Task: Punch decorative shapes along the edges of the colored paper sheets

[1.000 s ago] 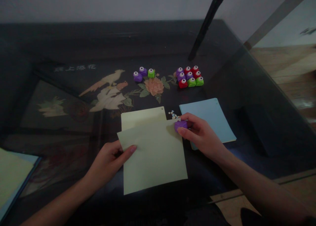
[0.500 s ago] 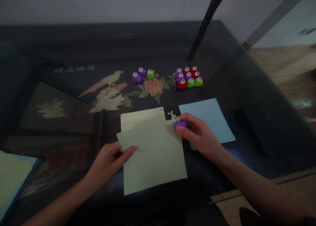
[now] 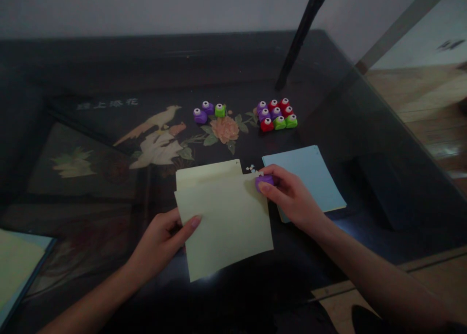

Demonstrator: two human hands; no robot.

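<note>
Right-hand grip pinching a small purple plastic paper punch; left-hand grip pinching a square pale green paper sheet

Standing by the bench, I observe the following arrangement.

Left hand: thumb flat on the upper face of the sheet at its left edge, fingers underneath. Right hand: thumb on the near side of the punch, fingers on its far side. The punch sits at the sheet's far right corner. Whether its button is depressed, I cannot tell.

Beneath the far part of the sheet lies a pale yellow paper, small dark marks at its far right corner. Just beyond the punch, small star-shaped paper cut-outs lie loose. To the right, partly covered by the right hand, is a light blue paper stack.

Farther back on the glossy black bench stand two groups: three white-topped punches, two purple and one green; and nine white-topped punches in purple, red and green, set close together.
</note>
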